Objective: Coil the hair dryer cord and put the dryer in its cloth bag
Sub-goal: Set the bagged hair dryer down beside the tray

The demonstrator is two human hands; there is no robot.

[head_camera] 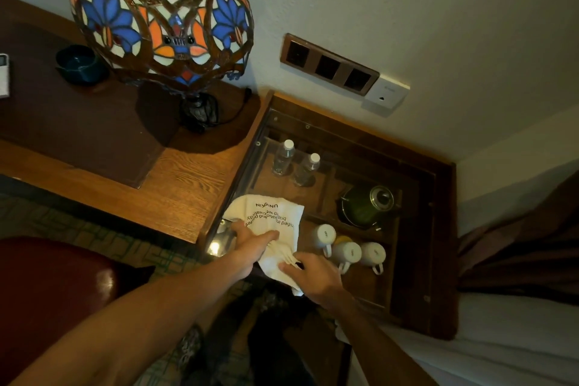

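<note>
On a glass-topped cabinet (344, 117), the left hand (253, 244) grips the white cloth bag (275, 219) at its neck while the right hand (313, 276) lies at its drawstring (283, 252), grasp unclear. No dryer or cord shows; likely bagged already, only closing left.

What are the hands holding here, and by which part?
The cloth bag: the left hand grips its left edge, the right hand pinches its near end.

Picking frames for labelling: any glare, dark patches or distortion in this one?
Head view: glare on the glass tabletop beside the left hand; lower middle nearly black; wide-angle bending tilts the wall and bulges the stained-glass lamp; cloth bag print partly legible.
</note>
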